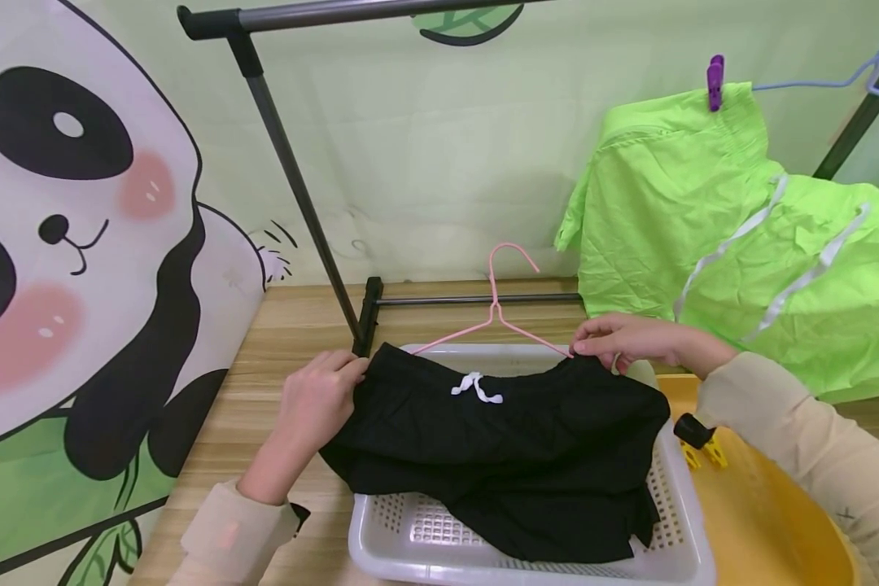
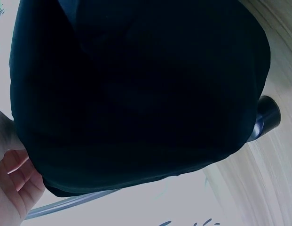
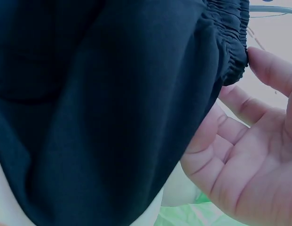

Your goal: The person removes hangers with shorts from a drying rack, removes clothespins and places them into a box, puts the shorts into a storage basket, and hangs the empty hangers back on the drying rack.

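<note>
Your left hand (image 1: 318,400) and right hand (image 1: 640,338), set apart, grip opposite ends of the waistband (image 1: 542,387) of the black drawstring shorts (image 1: 498,456), over the perforated basket (image 1: 439,525). The pink hanger (image 1: 494,304) reaches the waistband: fitting looks part done, seating unconfirmed; hanger not yet on the rail (image 1: 366,11).

indoor laundry corner, panda-print backdrop (image 1: 154,220), clothes rack (image 1: 300,187), plastic basket (image 1: 531,573), wood-grain surface (image 1: 322,529)

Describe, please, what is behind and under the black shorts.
Behind the shorts, the hook and sloping arms of the hanger show above them. Below is the basket, rim and holed wall partly visible. The hanger's remainder and much of the basket are covered.
</note>
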Tool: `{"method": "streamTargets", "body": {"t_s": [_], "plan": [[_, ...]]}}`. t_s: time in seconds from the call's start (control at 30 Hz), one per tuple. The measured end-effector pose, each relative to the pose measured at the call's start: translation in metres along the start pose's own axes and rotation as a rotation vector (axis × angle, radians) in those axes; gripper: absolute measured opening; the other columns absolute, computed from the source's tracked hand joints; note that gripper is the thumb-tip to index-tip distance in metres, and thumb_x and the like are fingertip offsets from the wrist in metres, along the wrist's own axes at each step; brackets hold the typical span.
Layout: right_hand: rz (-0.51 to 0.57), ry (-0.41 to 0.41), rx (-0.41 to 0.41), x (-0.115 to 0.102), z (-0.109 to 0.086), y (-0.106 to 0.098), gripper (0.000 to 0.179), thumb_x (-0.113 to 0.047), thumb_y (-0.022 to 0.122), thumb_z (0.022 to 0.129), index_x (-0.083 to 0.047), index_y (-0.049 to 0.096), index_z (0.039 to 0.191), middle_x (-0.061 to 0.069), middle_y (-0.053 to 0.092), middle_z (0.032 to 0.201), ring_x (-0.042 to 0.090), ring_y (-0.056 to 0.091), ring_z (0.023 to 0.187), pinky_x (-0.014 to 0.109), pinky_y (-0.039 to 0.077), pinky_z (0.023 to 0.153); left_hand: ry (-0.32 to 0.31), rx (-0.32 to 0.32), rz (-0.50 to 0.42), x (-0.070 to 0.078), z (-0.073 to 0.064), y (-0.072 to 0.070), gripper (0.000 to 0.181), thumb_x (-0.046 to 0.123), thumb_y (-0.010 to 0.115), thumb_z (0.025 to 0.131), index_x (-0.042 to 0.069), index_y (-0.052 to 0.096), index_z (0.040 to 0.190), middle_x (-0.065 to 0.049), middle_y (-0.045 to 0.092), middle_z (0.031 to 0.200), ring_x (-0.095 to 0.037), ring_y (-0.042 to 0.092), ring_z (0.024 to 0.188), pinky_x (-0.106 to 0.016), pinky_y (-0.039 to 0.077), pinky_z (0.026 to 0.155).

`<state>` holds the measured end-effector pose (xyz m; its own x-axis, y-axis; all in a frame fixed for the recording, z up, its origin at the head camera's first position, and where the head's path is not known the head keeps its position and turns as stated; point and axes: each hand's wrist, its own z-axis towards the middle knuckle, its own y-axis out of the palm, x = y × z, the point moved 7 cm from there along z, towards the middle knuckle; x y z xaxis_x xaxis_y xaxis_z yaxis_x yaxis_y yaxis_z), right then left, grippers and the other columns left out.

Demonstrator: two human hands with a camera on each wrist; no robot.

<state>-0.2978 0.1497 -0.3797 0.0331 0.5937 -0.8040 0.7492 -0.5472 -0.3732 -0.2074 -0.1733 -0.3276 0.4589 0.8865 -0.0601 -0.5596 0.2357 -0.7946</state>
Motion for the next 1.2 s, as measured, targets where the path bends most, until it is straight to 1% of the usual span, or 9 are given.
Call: {"method": "streamTargets", "body": {"t_s": [0.13, 0.3, 0.37, 0.47, 0.7, 0.87, 0.97, 1.07, 1.2], "plan": [[0.010, 0.003, -0.014, 0.000, 0.000, 0.002, 0.035, -0.028, 0.051, 0.089, 0.000, 0.049, 0.109, 0.002, 0.043, 0.070, 0.012, 0.044, 0.058, 0.024, 0.042, 0.053, -0.005, -0.008, -0.004, -0.001, 0.000, 0.001, 0.015, -0.001, 0.067, 0.072, 0.007, 0.069, 0.084, -0.006, 0.064, 0.078, -0.019, 0.058, 0.067, -0.029, 0.047, 0.048], [-0.031, -0.021, -0.047, -0.002, -0.001, 0.004, 0.038, -0.027, 0.056, 0.086, 0.001, 0.049, 0.110, 0.003, 0.049, 0.080, 0.013, 0.046, 0.060, 0.025, 0.042, 0.052, -0.014, -0.017, -0.008, -0.001, -0.001, 0.000, 0.014, -0.001, 0.067, 0.072, 0.007, 0.069, 0.084, -0.006, 0.064, 0.077, -0.020, 0.058, 0.067, -0.029, 0.047, 0.047], [-0.050, -0.030, -0.061, -0.002, -0.001, 0.006, 0.038, -0.026, 0.058, 0.084, 0.000, 0.049, 0.110, 0.003, 0.051, 0.079, 0.013, 0.046, 0.059, 0.025, 0.042, 0.051, -0.018, -0.017, -0.009, -0.001, -0.001, 0.000, 0.014, -0.001, 0.067, 0.072, 0.007, 0.069, 0.084, -0.006, 0.064, 0.077, -0.020, 0.058, 0.067, -0.029, 0.047, 0.047], [-0.066, -0.046, -0.078, -0.003, -0.001, 0.008, 0.037, -0.022, 0.061, 0.081, 0.000, 0.050, 0.108, 0.002, 0.050, 0.073, 0.012, 0.045, 0.056, 0.024, 0.041, 0.050, -0.023, -0.018, -0.009, -0.001, -0.001, -0.001, 0.014, -0.001, 0.068, 0.072, 0.007, 0.069, 0.084, -0.005, 0.064, 0.077, -0.020, 0.058, 0.067, -0.029, 0.046, 0.047], [-0.082, -0.141, -0.115, -0.008, -0.003, 0.015, 0.023, -0.016, 0.059, 0.083, 0.000, 0.053, 0.099, 0.000, 0.049, 0.073, 0.009, 0.043, 0.053, 0.023, 0.041, 0.047, -0.035, -0.036, -0.013, 0.000, -0.001, 0.000, 0.015, 0.000, 0.067, 0.073, 0.007, 0.068, 0.086, -0.006, 0.064, 0.080, -0.020, 0.059, 0.070, -0.031, 0.049, 0.052], [-0.091, -0.198, -0.149, -0.014, -0.007, 0.018, 0.020, -0.014, 0.058, 0.084, 0.001, 0.053, 0.096, -0.002, 0.049, 0.071, 0.008, 0.043, 0.054, 0.023, 0.040, 0.046, -0.050, -0.087, -0.037, -0.001, -0.002, 0.004, 0.017, 0.001, 0.067, 0.073, 0.006, 0.066, 0.089, -0.006, 0.063, 0.082, -0.020, 0.059, 0.075, -0.031, 0.050, 0.059], [-0.088, -0.237, -0.161, -0.018, -0.010, 0.018, 0.019, -0.013, 0.057, 0.084, 0.003, 0.053, 0.094, -0.004, 0.049, 0.070, 0.008, 0.042, 0.053, 0.023, 0.040, 0.046, -0.058, -0.136, -0.090, -0.001, -0.002, 0.007, 0.019, 0.002, 0.066, 0.075, 0.007, 0.064, 0.093, -0.006, 0.063, 0.085, -0.020, 0.059, 0.077, -0.032, 0.050, 0.062], [-0.078, -0.266, -0.166, -0.021, -0.012, 0.018, 0.017, -0.011, 0.056, 0.084, 0.003, 0.053, 0.093, -0.004, 0.048, 0.069, 0.008, 0.042, 0.053, 0.024, 0.039, 0.045, -0.074, -0.202, -0.160, -0.002, -0.002, 0.010, 0.021, 0.002, 0.064, 0.077, 0.007, 0.061, 0.097, -0.007, 0.063, 0.090, -0.021, 0.060, 0.083, -0.034, 0.050, 0.067], [-0.077, -0.273, -0.160, -0.022, -0.014, 0.016, 0.015, -0.011, 0.056, 0.084, 0.001, 0.053, 0.092, -0.005, 0.047, 0.068, 0.007, 0.042, 0.053, 0.024, 0.039, 0.045, -0.098, -0.269, -0.235, -0.002, -0.002, 0.013, 0.023, 0.002, 0.062, 0.078, 0.007, 0.059, 0.100, -0.008, 0.063, 0.095, -0.022, 0.059, 0.088, -0.037, 0.049, 0.073]]}}
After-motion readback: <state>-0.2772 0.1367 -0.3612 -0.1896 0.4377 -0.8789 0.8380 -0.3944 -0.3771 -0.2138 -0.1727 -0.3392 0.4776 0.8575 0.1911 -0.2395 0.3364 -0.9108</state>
